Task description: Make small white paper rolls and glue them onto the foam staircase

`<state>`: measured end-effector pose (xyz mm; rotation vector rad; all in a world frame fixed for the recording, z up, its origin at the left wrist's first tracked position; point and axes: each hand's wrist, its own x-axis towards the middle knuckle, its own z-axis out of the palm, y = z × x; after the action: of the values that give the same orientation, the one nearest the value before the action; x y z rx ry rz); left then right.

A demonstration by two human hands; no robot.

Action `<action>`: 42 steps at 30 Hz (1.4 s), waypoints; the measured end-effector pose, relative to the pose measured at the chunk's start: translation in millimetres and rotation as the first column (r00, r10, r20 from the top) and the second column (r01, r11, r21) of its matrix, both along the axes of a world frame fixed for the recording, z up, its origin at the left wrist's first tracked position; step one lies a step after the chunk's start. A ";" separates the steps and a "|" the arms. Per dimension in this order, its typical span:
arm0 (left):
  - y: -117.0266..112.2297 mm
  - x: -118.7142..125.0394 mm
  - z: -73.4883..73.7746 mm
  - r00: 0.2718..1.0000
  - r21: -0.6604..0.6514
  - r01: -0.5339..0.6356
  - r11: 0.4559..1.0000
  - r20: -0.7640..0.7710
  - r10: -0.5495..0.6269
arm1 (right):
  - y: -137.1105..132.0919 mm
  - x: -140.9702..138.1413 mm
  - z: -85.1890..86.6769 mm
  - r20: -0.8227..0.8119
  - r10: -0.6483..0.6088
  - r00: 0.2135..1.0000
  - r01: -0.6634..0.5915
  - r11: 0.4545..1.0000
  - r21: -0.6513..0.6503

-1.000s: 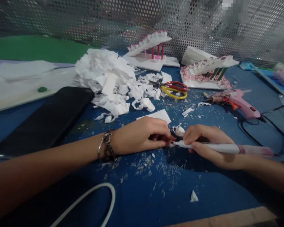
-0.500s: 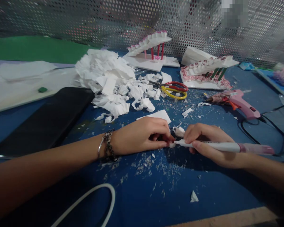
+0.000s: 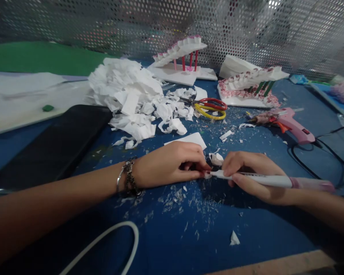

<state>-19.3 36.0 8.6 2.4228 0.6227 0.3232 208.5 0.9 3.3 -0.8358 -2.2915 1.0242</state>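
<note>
Between the fingertips of my left hand (image 3: 176, 162) is a small white piece (image 3: 208, 175), mostly hidden; it looks like paper. My right hand (image 3: 252, 173) is closed around a white marker (image 3: 271, 180) with a pinkish rear end, held almost level. The marker's tip meets the small piece at my left fingertips. Just beyond the tip lies a crumpled white scrap (image 3: 216, 159). A flat white card (image 3: 187, 141) rests behind my left hand.
Behind are a heap of torn white paper (image 3: 126, 82), red-and-yellow scissors (image 3: 210, 109), a pink glue gun (image 3: 294, 124) with a black cord, and two white stair models (image 3: 180, 47). A dark flat case (image 3: 54, 141) lies left. A white cable (image 3: 133, 233) loops in front.
Hardly anything differs. The marker has turned slightly in my right hand, so dark lettering now shows on its barrel. Its tip stays at my left fingertips.
</note>
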 end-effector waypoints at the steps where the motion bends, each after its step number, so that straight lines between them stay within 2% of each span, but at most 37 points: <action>1: 0.1 0.0 -0.1 1.000 0.000 0.002 1.000 -0.002 -0.002 | 0.2 -0.2 0.0 0.009 -0.007 1.000 0.007 1.000 0.000; 7: 0.9 0.2 -0.2 1.000 -0.001 -0.002 1.000 -0.019 0.002 | 1.0 -1.8 1.7 -0.001 0.005 1.000 -0.005 1.000 0.023; 11: 0.6 -0.2 -0.1 1.000 -0.001 0.003 1.000 -0.011 -0.003 | 0.7 -1.3 1.8 0.004 -0.035 0.999 0.035 0.999 0.034; 15: 0.5 -0.3 0.0 1.000 -0.006 -0.001 1.000 0.000 0.001 | 0.6 -2.3 1.4 -0.027 0.039 0.999 -0.037 0.997 0.065; 20: 0.9 -0.8 -0.8 1.000 -0.009 0.006 1.000 -0.003 -0.006 | 0.3 -2.7 1.7 0.010 -0.014 1.000 0.013 0.996 0.090; 24: 0.5 -0.7 -0.6 1.000 -0.018 0.003 1.000 0.007 -0.003 | 0.5 -1.7 2.4 -0.024 0.043 0.999 -0.040 0.993 0.113; 37: 0.5 -1.0 -0.9 1.000 -0.029 0.004 1.000 0.015 -0.004 | 0.8 0.9 4.1 0.056 0.047 0.997 -0.058 0.975 0.214; 42: -0.1 -0.6 -1.0 1.000 -0.017 -0.005 1.000 0.026 0.005 | 1.1 -1.0 3.0 0.056 0.120 0.991 -0.130 0.965 0.229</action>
<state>-19.9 35.8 7.6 2.3971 0.6176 0.3496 207.6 2.0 6.3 -0.6295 -2.4666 0.7750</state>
